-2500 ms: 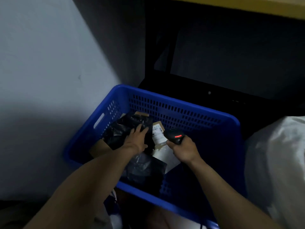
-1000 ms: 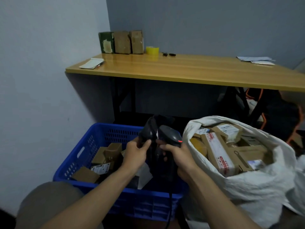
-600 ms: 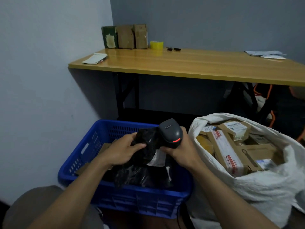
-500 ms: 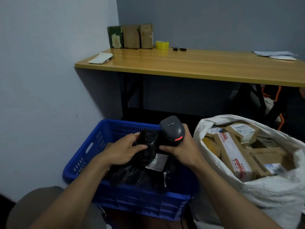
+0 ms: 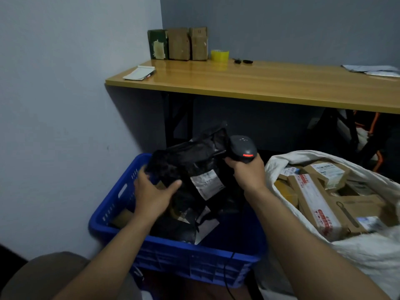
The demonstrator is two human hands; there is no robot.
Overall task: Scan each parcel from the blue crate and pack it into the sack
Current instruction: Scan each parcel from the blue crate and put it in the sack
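Observation:
A black plastic parcel with a white label is lifted above the blue crate. My left hand grips its lower left edge. My right hand holds a dark handheld scanner with a red light, just right of the parcel's top. More black bags and brown boxes lie in the crate below. The white sack stands open to the right, filled with several cardboard parcels.
A wooden table spans the back, bearing three small boxes, a yellow tape roll, a notepad and papers. A grey wall is close on the left. My knee shows at bottom left.
The black parcel has risen out of the crate and turned so its label faces up. My right hand with the scanner moved up beside it. The view shifted left.

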